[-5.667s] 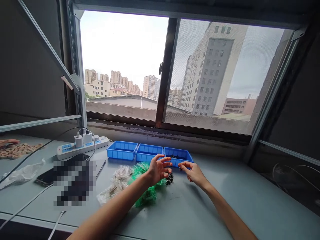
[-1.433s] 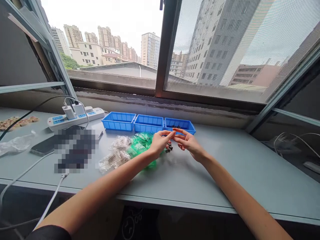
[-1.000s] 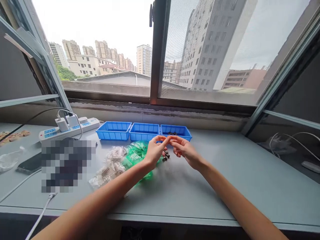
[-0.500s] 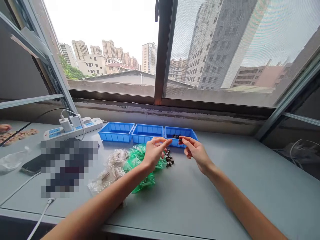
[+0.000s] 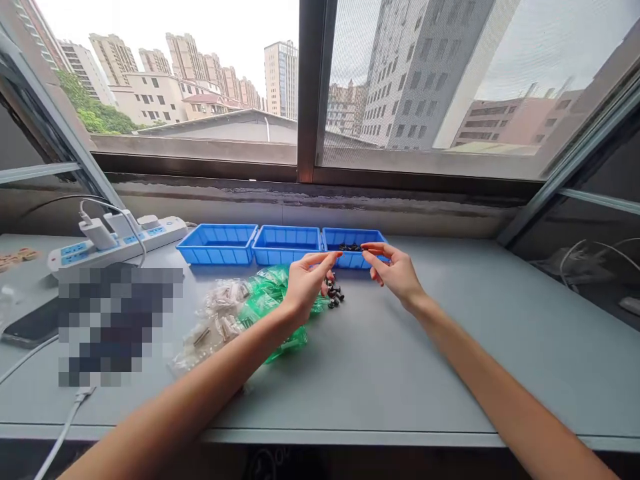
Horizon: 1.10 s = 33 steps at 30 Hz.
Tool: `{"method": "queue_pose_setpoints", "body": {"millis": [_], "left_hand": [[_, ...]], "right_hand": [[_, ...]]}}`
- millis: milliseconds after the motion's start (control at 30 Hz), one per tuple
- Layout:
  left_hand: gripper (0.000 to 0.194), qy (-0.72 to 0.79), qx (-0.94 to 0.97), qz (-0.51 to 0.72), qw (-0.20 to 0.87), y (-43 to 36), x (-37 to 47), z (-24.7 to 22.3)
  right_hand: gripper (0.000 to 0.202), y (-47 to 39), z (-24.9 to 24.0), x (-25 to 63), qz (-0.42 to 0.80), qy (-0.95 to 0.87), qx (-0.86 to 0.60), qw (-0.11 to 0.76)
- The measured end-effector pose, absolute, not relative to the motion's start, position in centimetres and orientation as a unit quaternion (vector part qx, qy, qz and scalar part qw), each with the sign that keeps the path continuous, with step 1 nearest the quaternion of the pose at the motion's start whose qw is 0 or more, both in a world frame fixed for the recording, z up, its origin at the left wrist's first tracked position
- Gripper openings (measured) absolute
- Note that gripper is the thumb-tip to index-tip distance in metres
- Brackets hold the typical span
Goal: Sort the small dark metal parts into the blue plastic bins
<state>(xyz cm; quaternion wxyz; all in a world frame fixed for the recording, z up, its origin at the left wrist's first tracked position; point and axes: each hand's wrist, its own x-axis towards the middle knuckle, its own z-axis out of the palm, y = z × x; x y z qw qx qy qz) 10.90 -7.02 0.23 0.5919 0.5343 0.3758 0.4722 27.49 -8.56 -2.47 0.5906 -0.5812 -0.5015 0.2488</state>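
Note:
My left hand [image 5: 307, 283] is closed, thumb and forefinger pressed together in front of the right-hand blue bin [image 5: 367, 261]; anything in them is hidden. Below its fingers lies a small pile of black, screw-like pieces [image 5: 336, 295], beside green plastic packaging [image 5: 265, 307]. My right hand [image 5: 395, 273] is at the front right of the same bin. Its thumb and forefinger stand slightly apart, with nothing visible between them. More black pieces [image 5: 350, 247] lie inside that bin. The middle blue bin [image 5: 285, 252] and left blue bin [image 5: 216, 253] stand in a row with it.
Clear plastic bags with small metal parts [image 5: 213, 330] lie left of the green packaging. A white power strip [image 5: 120, 247] with plugs and cables stands at the back left, near a dark phone [image 5: 33, 323]. The window frame [image 5: 310, 93] rises behind the desk.
The black piece that was between my right thumb and forefinger no longer shows there, and those fingers have parted. My left hand keeps its pinch. The whole view has shifted downward and slightly right.

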Motion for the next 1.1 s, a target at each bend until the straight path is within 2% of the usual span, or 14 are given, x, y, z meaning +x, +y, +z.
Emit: {"method": "queue_pose_setpoints", "body": {"millis": [167, 367, 533, 667, 800, 967, 1100], "left_hand": [[0.024, 0.355, 0.545, 0.541, 0.534, -7.1, 11.1, 0.7], [0.025, 0.350, 0.551, 0.558, 0.512, -6.4, 10.9, 0.7], [0.032, 0.358, 0.527, 0.499, 0.588, -5.7, 10.5, 0.5], [0.034, 0.345, 0.511, 0.451, 0.645, -5.5, 10.4, 0.7], [0.032, 0.332, 0.492, 0.445, 0.671, -5.8, 10.5, 1.0], [0.030, 0.319, 0.505, 0.450, 0.664, -5.8, 10.4, 1.1], [0.025, 0.330, 0.496, 0.474, 0.648, -5.4, 10.2, 1.0]], "right_hand": [[0.043, -8.4, -2.7, 28.1, 0.215, -0.519, -0.595, 0.575], [0.047, -8.4, -3.0, 28.3, 0.209, -0.532, -0.604, 0.556], [0.047, -8.7, -3.1, 28.4, 0.223, -0.541, -0.600, 0.546], [0.029, -9.4, -2.6, 28.1, 0.169, -0.573, -0.595, 0.539], [0.016, -9.9, -2.4, 27.5, 0.096, -0.659, -0.570, 0.480], [0.030, -10.0, -3.2, 27.0, 0.174, -0.735, -0.516, 0.405], [0.027, -10.0, -3.7, 26.7, 0.185, -0.750, -0.519, 0.366]]}}
